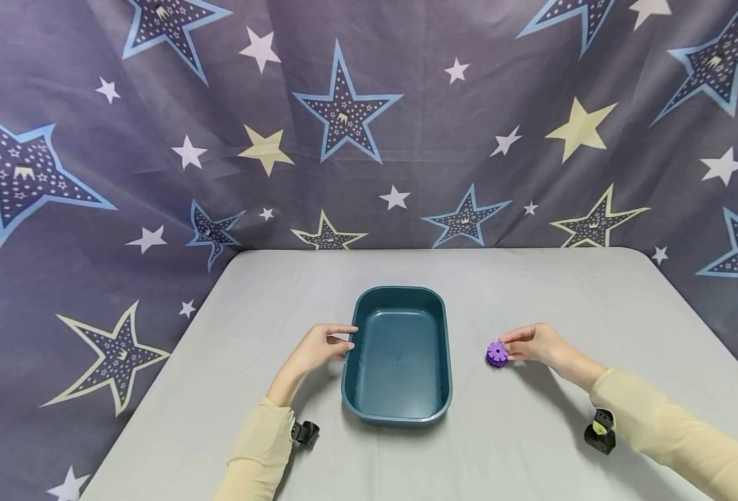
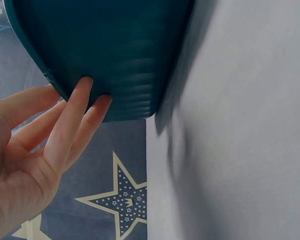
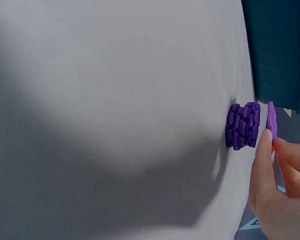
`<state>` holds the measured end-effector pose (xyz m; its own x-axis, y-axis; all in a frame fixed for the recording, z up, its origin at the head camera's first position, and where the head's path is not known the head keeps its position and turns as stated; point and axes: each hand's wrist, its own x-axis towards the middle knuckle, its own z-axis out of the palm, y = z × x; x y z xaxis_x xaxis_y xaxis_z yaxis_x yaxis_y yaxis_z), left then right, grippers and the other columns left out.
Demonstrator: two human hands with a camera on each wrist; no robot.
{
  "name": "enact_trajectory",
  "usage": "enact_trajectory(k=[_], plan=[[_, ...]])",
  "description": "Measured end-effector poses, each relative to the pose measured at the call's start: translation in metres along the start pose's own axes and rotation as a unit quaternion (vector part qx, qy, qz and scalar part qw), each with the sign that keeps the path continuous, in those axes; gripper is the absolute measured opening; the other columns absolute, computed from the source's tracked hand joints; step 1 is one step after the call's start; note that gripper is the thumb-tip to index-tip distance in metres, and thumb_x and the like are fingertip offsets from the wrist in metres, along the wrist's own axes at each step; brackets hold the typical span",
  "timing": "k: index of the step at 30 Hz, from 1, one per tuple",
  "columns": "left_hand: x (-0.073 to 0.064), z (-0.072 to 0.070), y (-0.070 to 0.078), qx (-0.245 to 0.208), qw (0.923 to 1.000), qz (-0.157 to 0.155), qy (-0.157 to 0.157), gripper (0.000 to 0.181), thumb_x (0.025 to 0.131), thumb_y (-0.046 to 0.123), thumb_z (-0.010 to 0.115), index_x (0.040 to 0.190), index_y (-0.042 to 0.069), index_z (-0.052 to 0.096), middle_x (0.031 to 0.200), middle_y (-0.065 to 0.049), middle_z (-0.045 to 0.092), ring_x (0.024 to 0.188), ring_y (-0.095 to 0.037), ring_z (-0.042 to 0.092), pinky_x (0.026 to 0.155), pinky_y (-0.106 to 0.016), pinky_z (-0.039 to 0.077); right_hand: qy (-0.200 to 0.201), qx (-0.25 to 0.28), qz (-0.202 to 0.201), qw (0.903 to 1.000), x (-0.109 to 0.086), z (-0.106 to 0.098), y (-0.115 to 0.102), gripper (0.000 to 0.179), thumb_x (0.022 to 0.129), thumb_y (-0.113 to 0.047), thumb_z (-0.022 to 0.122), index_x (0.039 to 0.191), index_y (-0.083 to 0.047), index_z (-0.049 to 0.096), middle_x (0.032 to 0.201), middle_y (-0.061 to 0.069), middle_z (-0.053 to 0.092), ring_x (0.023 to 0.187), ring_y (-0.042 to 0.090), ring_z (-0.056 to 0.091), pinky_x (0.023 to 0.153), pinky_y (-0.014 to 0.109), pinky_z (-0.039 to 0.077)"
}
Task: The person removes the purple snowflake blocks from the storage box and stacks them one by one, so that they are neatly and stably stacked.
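Note:
A deep teal rectangular tub [image 1: 400, 369] with rounded corners stands on the table. My left hand [image 1: 315, 348] holds its left rim; in the left wrist view some fingers [image 2: 72, 117] lie against the outer wall and others reach the rim. To the right of the tub, my right hand [image 1: 541, 346] pinches one thin purple notched disc [image 3: 272, 120] between thumb and fingers. Just beneath that disc, a short stack of similar purple notched discs [image 3: 242, 126] rests on the cloth, with a narrow gap between. From the head view the held disc mostly covers the stack.
A pale grey cloth [image 1: 500, 431] covers the table. Behind and to the sides hangs a dark curtain [image 1: 369, 188] printed with stars. Each forearm wears a small black camera, one at the left wrist [image 1: 305, 433] and one at the right [image 1: 601, 433].

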<state>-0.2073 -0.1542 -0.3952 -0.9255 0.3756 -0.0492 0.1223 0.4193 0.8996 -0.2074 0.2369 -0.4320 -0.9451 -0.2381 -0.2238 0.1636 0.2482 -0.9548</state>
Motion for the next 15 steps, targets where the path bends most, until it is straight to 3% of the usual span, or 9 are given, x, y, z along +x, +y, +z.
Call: enact_trajectory(k=[15], plan=[[0.0013,0.0002,-0.0022,-0.004,1.0,-0.003,-0.001,0.034,0.083,-0.004,0.055,0.114,-0.016,0.05,0.099,-0.035,0.056,0.073,-0.033,0.062,0.065,-0.034,0.056,0.013,-0.026,0.0,0.9996,0.0023,0.0016,0.0052,0.026,0.081,0.01,0.055,0.101,0.024,0.051,0.083,0.023,0.065,0.065,0.013,0.064,0.067,0.029,0.055]])
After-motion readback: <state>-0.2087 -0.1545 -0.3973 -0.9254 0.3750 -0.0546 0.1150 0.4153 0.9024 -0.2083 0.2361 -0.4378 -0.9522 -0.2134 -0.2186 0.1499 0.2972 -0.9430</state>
